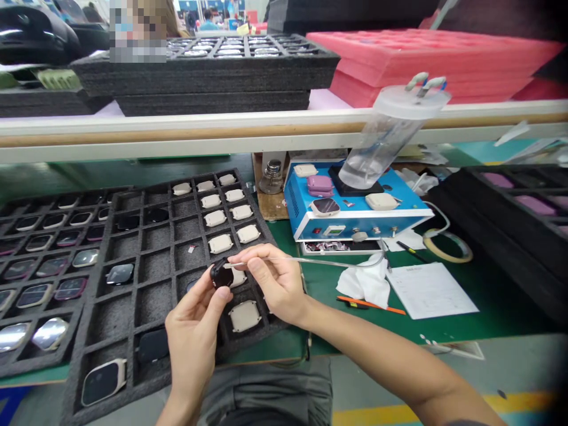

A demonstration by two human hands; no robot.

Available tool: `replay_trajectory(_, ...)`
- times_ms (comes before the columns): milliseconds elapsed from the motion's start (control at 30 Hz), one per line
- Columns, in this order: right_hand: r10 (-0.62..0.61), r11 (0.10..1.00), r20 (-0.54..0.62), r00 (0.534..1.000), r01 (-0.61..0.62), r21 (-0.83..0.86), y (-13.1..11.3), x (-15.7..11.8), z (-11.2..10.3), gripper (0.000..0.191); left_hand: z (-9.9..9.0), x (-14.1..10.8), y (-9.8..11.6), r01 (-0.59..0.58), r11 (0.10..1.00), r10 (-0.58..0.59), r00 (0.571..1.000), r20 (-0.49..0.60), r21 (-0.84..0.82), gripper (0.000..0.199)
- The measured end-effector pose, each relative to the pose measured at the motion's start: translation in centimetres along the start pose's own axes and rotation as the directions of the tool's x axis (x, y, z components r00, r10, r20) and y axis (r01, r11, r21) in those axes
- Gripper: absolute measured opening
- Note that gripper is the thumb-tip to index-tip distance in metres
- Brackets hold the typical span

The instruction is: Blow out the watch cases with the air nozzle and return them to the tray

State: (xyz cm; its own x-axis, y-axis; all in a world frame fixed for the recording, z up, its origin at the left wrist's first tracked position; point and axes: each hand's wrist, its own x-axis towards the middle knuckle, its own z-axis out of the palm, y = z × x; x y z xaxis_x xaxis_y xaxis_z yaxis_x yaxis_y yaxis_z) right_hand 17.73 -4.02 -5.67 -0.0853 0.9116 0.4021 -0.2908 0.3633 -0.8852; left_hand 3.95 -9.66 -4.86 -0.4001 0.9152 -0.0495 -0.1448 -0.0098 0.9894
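Observation:
My left hand [195,322] pinches a small black watch case [220,276] on edge between thumb and fingers, above a grey foam tray [110,316]. My right hand [281,287] is closed around a thin clear tube [328,264], whose end meets the case or lies just in front of it; I cannot tell if they touch. From there the tube runs right towards a blue control box [364,216]. Cream watch cases [245,316] sit in the right columns of the tray, partly hidden by my hands. A cream-framed watch [104,381] lies in its near left corner.
Another foam tray [82,319] with several watches is at the left. A clear cylinder [377,142] stands on the control box. White tissue [366,281], an orange stick [381,306], a paper sheet [430,290] and a tape roll [448,245] lie rightward. A shelf [199,136] crosses overhead.

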Motion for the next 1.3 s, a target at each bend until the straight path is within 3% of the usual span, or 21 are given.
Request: replay_trajectory(1300, -0.009, 0.999, -0.004, 1.000, 0.008, -0.031, -0.03, -0.02, -0.03, 0.026, 0.10, 0.01, -0.04, 0.007, 1.000, -0.007, 1.000, -0.007, -0.004, 0.045)
